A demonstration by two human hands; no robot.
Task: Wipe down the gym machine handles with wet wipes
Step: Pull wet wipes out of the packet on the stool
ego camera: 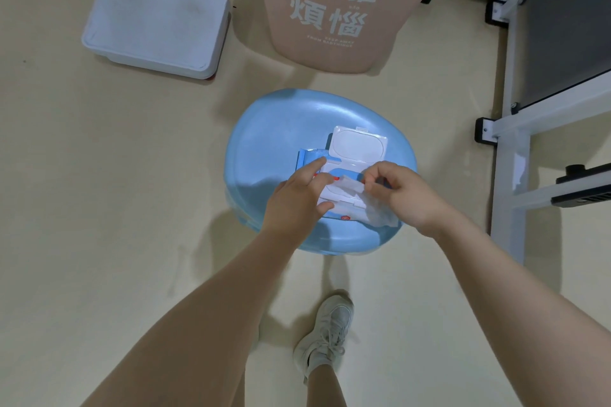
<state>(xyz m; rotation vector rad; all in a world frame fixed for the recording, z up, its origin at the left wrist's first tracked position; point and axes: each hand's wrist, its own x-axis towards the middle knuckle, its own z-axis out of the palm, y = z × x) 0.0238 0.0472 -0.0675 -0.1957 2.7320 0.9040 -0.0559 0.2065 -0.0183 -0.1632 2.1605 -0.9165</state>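
1. I see a blue stool (284, 129) in the middle of the frame, standing on a cream floor (99, 175).
2. A wipe pack (344, 182) lies flat on the stool seat, right of its centre, with its white lid (358, 145) flipped open toward the top of the frame.
3. My left hand (297, 198) rests on the left part of the pack; its fingers lie nearly straight across the pack and its thumb sits at the pack's lower edge, so this grip is released and only pressing.
4. My right hand (400, 192) sits just right of the pack opening, and its grip is pinching a wipe (363, 195) between thumb and fingertips.
5. The wipe runs from the opening in the pack to the right hand and then hangs crumpled below that hand, over the stool's lower right edge.
6. A pink bin (334, 3) with white lettering stands at top centre, just above the stool.
7. A white box (155, 21) with a closed lid sits on the floor at upper left.
8. A white machine frame (509, 142) with a dark panel fills the right edge; I cannot pick out any handles on it.
9. One pale shoe (325, 334) stands on the floor at bottom centre, below the stool.
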